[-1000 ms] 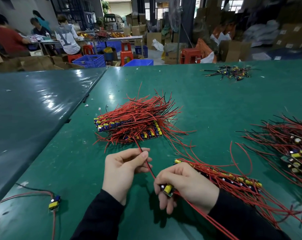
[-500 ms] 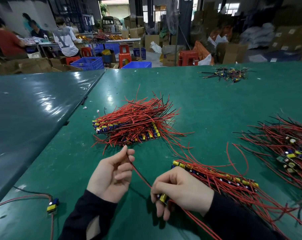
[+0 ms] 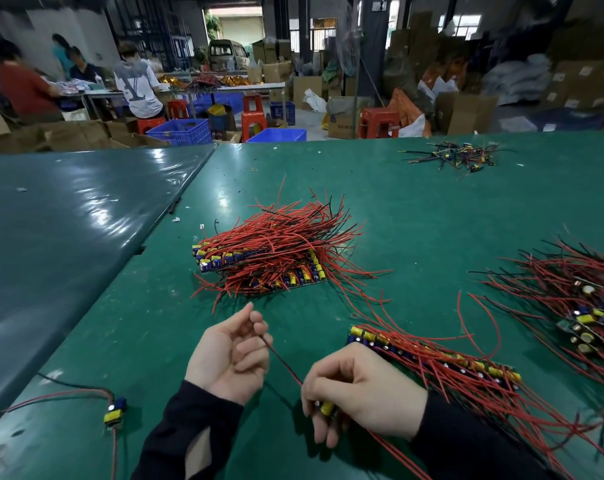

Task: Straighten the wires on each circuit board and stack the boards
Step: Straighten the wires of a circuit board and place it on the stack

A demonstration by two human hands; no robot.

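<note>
We work at a wide green-covered counter [image 3: 414, 209], biggest thing in view. Well beyond the left hand sits the big stack of finished circuit boards with red wires fanned one way [image 3: 276, 251]; that is where our board should end up. Far off to the right of the right hand lies the loose tangled heap of unsorted boards with red and black wires [image 3: 577, 303]. Just beyond and beside the right hand's knuckles lies a flat row of boards with yellow capacitors and red leads [image 3: 442, 362].

The right hand [image 3: 359, 396] is curled round the small circuit board with a yellow capacitor [image 3: 327, 407], mostly hidden in the fist. From it a thin red wire [image 3: 281, 358] runs up-left to the left hand [image 3: 231, 355], palm up, fingers loosely bent; the wire end rests at the fingertips [image 3: 260, 329]. We cannot tell if it is truly pinched or only touching.

We judge the step is the straightening stroke, near its end. To do it well: keep the right hand firm on the board so the solder joint takes no pull, pinch lightly, draw out along the wire's line, no sideways jerk. Check any second lead too.

A lone small board with trailing wires [image 3: 115, 412] lies well to the left of the left hand.
</note>
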